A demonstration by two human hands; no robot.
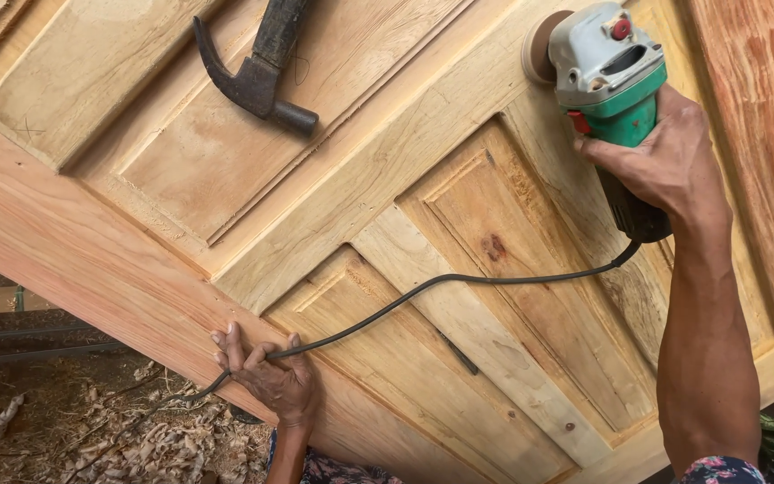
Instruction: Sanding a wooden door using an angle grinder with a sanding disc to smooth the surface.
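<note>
Right hand (665,161) grips the sander (606,67) on the door (387,170); left hand (270,381) at 7 o'clock clasps its cord (459,280); hammer (257,76) at 11.

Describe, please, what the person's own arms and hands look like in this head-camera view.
Both the left hand and the right hand are bare, with no gloves, rings or watch visible. The forearms are uncovered. At the bottom edge, a dark sleeve with a small pink floral print shows at the right arm, and the same patterned fabric appears beneath the left arm.

One wooden door (333,179) — one hammer (257,72), one grinder (606,76), one cord (423,291) — two hands
</note>
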